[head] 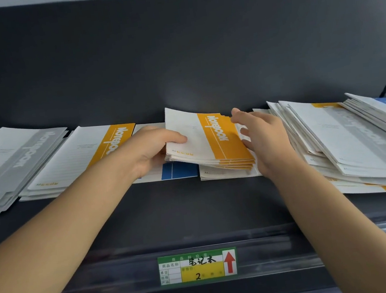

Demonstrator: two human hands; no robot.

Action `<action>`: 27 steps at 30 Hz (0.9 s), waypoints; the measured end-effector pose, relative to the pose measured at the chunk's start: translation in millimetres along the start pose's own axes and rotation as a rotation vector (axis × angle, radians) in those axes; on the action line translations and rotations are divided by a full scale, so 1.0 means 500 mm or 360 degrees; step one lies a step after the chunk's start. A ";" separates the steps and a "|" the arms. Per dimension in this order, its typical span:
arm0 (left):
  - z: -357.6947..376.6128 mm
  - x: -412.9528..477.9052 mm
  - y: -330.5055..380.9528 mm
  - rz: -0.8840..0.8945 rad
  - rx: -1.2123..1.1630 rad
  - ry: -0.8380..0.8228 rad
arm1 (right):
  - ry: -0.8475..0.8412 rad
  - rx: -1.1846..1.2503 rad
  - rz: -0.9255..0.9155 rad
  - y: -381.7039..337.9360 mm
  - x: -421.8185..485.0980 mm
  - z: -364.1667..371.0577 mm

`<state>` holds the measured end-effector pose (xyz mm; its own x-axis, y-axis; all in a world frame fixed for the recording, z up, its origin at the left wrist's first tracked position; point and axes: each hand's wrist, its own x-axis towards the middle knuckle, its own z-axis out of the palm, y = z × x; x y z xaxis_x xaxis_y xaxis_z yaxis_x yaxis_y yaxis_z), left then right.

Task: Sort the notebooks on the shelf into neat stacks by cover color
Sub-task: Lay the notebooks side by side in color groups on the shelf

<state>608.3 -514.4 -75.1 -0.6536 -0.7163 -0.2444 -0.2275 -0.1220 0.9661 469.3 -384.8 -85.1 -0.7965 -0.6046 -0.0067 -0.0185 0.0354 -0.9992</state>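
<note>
- Both bare forearms reach forward from the lower corners and draw closer together toward the hands.
- The left hand (149, 150) is curled, with the thumb lying on top and the fingers tucked beneath the orange notebooks (223, 139) it grips.
- The right hand (263, 136) stands edge-on with the palm facing left. Its fingers are fairly straight and press against the same bundle's right side, and the thumb is raised.

bare left hand (149, 151), right hand (266, 137)

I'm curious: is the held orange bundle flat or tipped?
Tipped: left hand raises one edge of the orange bundle; right hand touches it.
</note>
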 end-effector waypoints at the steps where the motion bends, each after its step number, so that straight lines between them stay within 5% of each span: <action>1: 0.001 -0.001 0.000 -0.0021 -0.0037 -0.0016 | -0.0009 0.0026 -0.0006 0.001 0.001 -0.001; 13: -0.005 -0.032 0.023 -0.0065 -0.0406 -0.0185 | -0.0060 -0.0004 0.0109 0.011 0.009 0.001; 27: -0.193 -0.094 0.010 0.0324 0.0429 0.0329 | -0.0187 -0.0080 -0.0149 -0.034 -0.077 0.200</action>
<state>707.5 -547.5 -50.5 -0.5517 -0.8340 -0.0017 -0.3075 0.2016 0.9299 560.7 -441.5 -72.0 -0.7137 -0.6959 0.0791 -0.1220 0.0122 -0.9925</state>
